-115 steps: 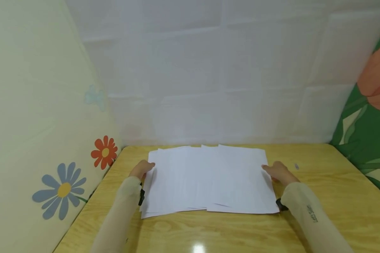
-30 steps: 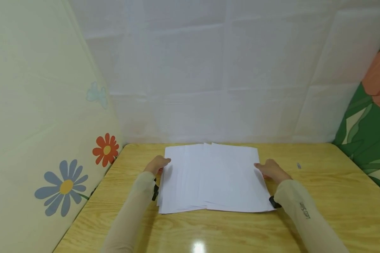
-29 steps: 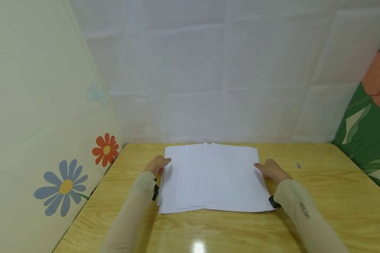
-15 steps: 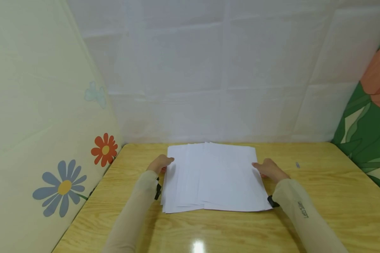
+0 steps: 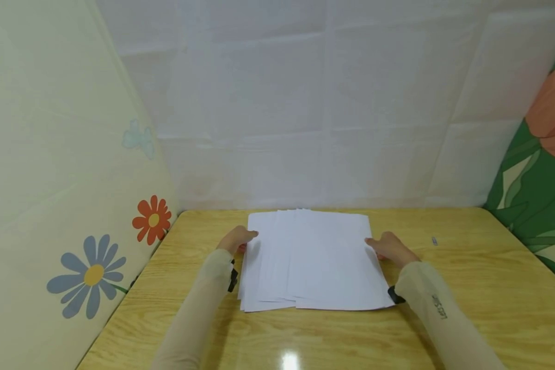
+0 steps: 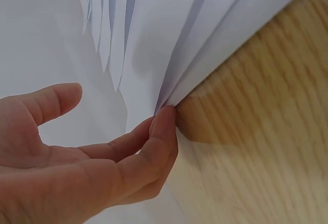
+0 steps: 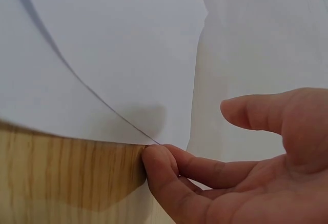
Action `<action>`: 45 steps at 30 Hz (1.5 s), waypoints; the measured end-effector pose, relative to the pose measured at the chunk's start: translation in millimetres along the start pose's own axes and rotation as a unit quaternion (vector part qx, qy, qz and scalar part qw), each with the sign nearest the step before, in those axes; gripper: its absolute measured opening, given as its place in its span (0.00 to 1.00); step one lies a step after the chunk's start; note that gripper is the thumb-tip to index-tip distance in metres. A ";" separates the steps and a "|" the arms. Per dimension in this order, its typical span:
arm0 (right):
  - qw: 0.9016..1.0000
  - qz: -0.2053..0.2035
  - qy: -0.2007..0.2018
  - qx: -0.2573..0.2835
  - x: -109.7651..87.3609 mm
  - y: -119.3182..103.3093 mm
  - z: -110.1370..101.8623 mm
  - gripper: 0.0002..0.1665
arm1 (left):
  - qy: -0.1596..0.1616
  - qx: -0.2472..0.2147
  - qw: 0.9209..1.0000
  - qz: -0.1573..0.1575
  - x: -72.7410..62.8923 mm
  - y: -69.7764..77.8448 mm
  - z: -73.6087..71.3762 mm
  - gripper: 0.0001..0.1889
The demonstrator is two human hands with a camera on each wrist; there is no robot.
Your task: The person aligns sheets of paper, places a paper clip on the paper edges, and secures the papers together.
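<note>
Several white sheets of paper (image 5: 324, 257) lie overlapped in a loose fan on the wooden table. At their left side is my left hand (image 5: 236, 239), its fingertips (image 6: 163, 126) touching the sheet edges and its thumb held apart above the paper. My right hand (image 5: 391, 247) mirrors it at the right side, fingertips (image 7: 158, 157) against the edge and thumb raised off the paper. Sheet edges stand stepped on the left half, and a top sheet covers the right half. In the left wrist view the paper edges (image 6: 110, 39) look separated.
A small thin clip-like object (image 5: 435, 241) lies on the table (image 5: 472, 288) right of my right hand. White cloth (image 5: 324, 103) hangs behind the table. Flower-printed panels stand at the left (image 5: 51, 169) and right (image 5: 536, 190).
Both hands have moved inward, the left hand farther. The fan of sheets has become narrower between them, with its left edge shifted right and its right edge shifted left.
</note>
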State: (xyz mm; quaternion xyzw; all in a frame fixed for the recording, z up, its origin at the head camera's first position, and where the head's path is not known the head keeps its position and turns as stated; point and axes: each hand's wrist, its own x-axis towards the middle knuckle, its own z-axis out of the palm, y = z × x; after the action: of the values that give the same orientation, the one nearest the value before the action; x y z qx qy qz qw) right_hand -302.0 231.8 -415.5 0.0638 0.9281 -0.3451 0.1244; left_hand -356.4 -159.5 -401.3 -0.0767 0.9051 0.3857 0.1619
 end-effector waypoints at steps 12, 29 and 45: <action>1.000 -0.027 0.001 0.003 2.1 -1.5 3.5 0.27 | 0.000 -0.001 1.000 0.006 -1.0 3.0 4.4 0.24; 0.999 -0.046 0.001 -0.001 3.3 -4.6 5.8 0.28 | 0.000 0.012 1.000 0.007 -3.9 6.4 4.2 0.21; 0.999 -0.034 -0.004 0.001 6.4 -8.2 10.6 0.27 | 0.005 0.046 0.999 0.007 -3.8 8.3 4.9 0.21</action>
State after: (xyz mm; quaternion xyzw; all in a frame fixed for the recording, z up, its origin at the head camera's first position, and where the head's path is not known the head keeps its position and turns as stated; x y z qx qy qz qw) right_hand -307.8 218.8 -419.9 0.0308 0.9288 -0.3505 0.1166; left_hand -353.8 -150.1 -397.6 -0.0647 0.9231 0.3444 0.1581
